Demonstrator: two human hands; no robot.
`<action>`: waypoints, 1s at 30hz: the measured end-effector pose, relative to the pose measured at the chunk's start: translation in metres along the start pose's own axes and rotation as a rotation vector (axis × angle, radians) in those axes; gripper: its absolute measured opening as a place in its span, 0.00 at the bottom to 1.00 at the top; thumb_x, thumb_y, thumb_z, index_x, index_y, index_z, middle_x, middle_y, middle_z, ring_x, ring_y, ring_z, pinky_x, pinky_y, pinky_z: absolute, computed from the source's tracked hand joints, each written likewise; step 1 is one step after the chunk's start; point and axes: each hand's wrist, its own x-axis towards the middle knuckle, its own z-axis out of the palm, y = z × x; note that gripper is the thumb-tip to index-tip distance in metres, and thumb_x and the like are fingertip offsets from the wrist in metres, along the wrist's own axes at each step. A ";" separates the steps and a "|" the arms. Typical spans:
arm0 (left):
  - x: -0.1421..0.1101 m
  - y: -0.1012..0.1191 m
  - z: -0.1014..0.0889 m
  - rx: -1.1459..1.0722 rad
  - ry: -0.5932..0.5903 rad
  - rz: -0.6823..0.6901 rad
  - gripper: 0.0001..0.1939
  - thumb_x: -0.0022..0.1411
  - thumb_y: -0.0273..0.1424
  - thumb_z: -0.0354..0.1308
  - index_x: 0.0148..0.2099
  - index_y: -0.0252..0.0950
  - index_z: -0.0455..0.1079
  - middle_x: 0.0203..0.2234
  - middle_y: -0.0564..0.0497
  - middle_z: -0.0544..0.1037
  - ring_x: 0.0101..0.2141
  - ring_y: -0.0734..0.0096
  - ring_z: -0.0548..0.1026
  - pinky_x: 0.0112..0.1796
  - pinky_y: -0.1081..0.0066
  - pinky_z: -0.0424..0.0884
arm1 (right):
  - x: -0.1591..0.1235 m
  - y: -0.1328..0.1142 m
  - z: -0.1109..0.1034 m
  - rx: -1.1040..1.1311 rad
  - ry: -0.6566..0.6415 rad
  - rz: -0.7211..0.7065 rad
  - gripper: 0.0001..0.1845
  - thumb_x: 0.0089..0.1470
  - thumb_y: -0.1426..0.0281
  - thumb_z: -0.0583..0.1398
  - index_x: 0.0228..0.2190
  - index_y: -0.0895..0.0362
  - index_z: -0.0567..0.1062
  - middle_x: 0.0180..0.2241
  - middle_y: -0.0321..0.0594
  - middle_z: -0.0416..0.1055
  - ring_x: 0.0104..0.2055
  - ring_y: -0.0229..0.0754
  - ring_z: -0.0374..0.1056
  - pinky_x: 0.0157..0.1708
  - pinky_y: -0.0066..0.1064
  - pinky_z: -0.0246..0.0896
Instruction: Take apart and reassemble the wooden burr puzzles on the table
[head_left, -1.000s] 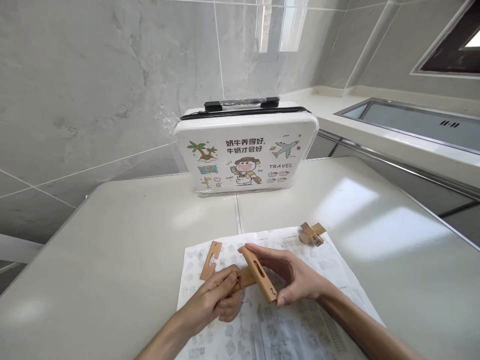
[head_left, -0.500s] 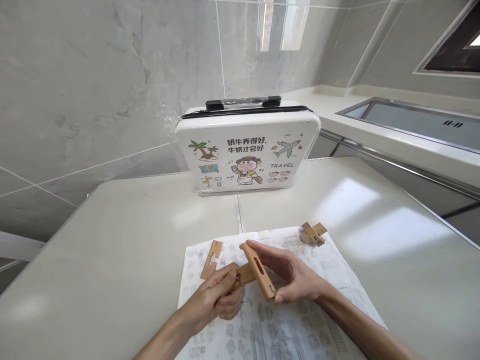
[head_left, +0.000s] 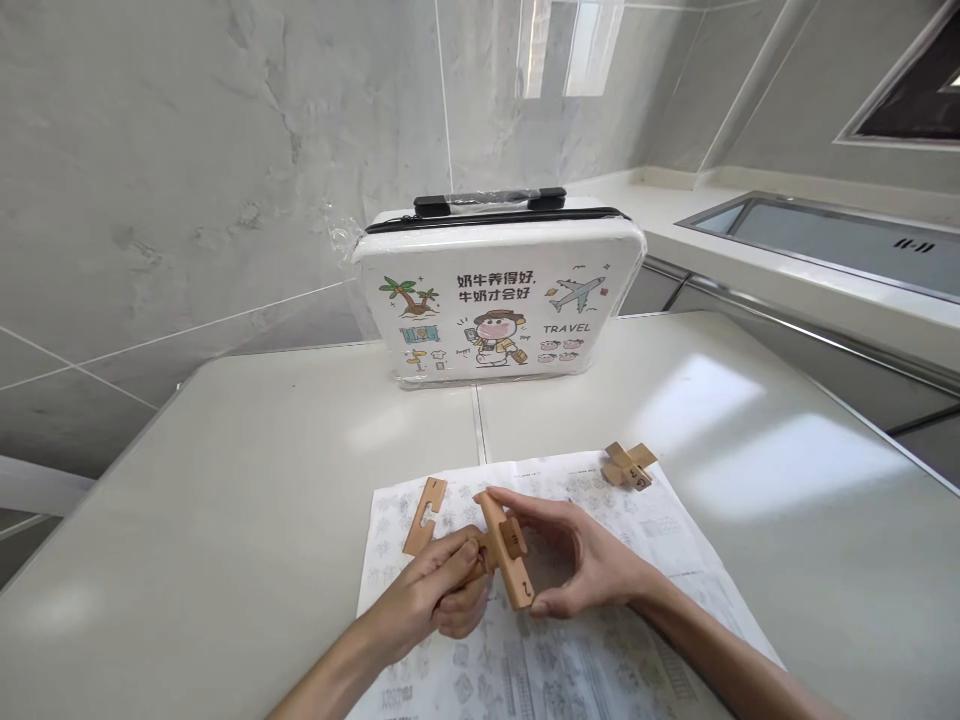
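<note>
My left hand [head_left: 448, 580] is closed around one end of a flat wooden puzzle piece marked 3 [head_left: 514, 537]. The other end of that piece pokes out through the slot of a second wooden puzzle piece, marked 2 [head_left: 501, 560]. Thumb and fingertips of my right hand [head_left: 581, 550] grip piece 2 at its two ends. Left of the hands, a notched wooden piece marked 1 [head_left: 423, 518] lies on the printed sheet [head_left: 480, 680]. Several joined wooden pieces form a cross-shaped block [head_left: 628, 466] at the sheet's far right corner.
A white printed suitcase [head_left: 499, 300] in clear plastic wrap stands at the back of the pale table [head_left: 247, 500], near the grey tiled wall [head_left: 187, 150]. To the right is a counter [head_left: 652, 215] with a glass-topped inset panel [head_left: 840, 235].
My right hand has moved piece 2 left along the piece in my left hand. That piece's end now sticks out through the slot, which was open before.
</note>
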 end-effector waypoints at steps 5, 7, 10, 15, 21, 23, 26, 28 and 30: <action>0.000 0.001 0.001 0.005 -0.014 -0.017 0.18 0.78 0.46 0.54 0.45 0.35 0.68 0.20 0.62 0.55 0.18 0.80 0.48 0.22 0.74 0.47 | 0.001 -0.002 0.001 0.000 -0.023 0.014 0.58 0.45 0.59 0.79 0.72 0.46 0.63 0.68 0.49 0.67 0.70 0.63 0.62 0.69 0.54 0.56; 0.001 0.001 0.001 -0.012 -0.003 -0.013 0.18 0.77 0.46 0.55 0.43 0.36 0.66 0.20 0.62 0.55 0.18 0.80 0.48 0.22 0.75 0.47 | 0.002 -0.005 0.001 0.000 -0.022 0.012 0.57 0.46 0.58 0.79 0.72 0.46 0.63 0.69 0.49 0.66 0.69 0.63 0.63 0.67 0.53 0.58; 0.002 -0.001 0.001 -0.038 0.023 -0.007 0.19 0.77 0.46 0.55 0.38 0.37 0.62 0.19 0.62 0.55 0.18 0.81 0.49 0.21 0.75 0.47 | 0.004 -0.010 0.001 -0.017 -0.008 -0.002 0.55 0.46 0.58 0.78 0.71 0.46 0.66 0.71 0.48 0.62 0.68 0.61 0.63 0.66 0.52 0.61; 0.001 -0.001 0.001 -0.038 0.013 -0.003 0.21 0.77 0.47 0.55 0.35 0.39 0.57 0.19 0.63 0.54 0.18 0.81 0.48 0.21 0.75 0.47 | 0.004 -0.010 0.001 -0.011 -0.016 -0.015 0.52 0.48 0.61 0.78 0.70 0.45 0.67 0.73 0.47 0.59 0.69 0.61 0.63 0.67 0.52 0.60; 0.001 -0.001 0.002 -0.029 -0.004 -0.012 0.20 0.76 0.47 0.56 0.38 0.38 0.61 0.20 0.64 0.50 0.19 0.80 0.45 0.21 0.75 0.48 | 0.002 -0.008 0.000 -0.033 -0.039 -0.043 0.52 0.49 0.65 0.76 0.71 0.43 0.65 0.74 0.45 0.56 0.73 0.62 0.57 0.69 0.55 0.57; 0.001 -0.002 0.001 -0.030 -0.004 -0.012 0.19 0.77 0.47 0.56 0.39 0.38 0.62 0.21 0.63 0.50 0.19 0.80 0.45 0.21 0.75 0.47 | 0.002 -0.008 0.000 -0.054 -0.036 -0.051 0.52 0.48 0.66 0.76 0.70 0.43 0.66 0.74 0.45 0.57 0.74 0.63 0.55 0.70 0.55 0.55; 0.001 -0.003 -0.001 -0.030 -0.015 -0.014 0.19 0.77 0.47 0.55 0.38 0.39 0.60 0.21 0.63 0.50 0.19 0.80 0.44 0.21 0.75 0.45 | 0.001 -0.009 -0.001 -0.069 -0.041 -0.045 0.52 0.49 0.67 0.76 0.71 0.42 0.65 0.74 0.45 0.57 0.75 0.63 0.53 0.71 0.56 0.54; 0.001 -0.003 -0.001 -0.022 -0.021 -0.019 0.19 0.77 0.47 0.54 0.38 0.39 0.60 0.21 0.63 0.49 0.19 0.80 0.43 0.21 0.75 0.44 | 0.001 -0.009 -0.001 -0.077 -0.045 -0.043 0.52 0.49 0.67 0.75 0.71 0.42 0.64 0.74 0.45 0.56 0.75 0.63 0.53 0.71 0.57 0.52; 0.000 -0.002 -0.001 -0.010 -0.023 -0.022 0.19 0.77 0.47 0.54 0.38 0.39 0.60 0.21 0.63 0.49 0.19 0.80 0.43 0.21 0.75 0.43 | 0.001 -0.009 -0.002 -0.097 -0.048 -0.052 0.52 0.49 0.68 0.75 0.71 0.42 0.64 0.75 0.44 0.56 0.76 0.63 0.51 0.72 0.58 0.50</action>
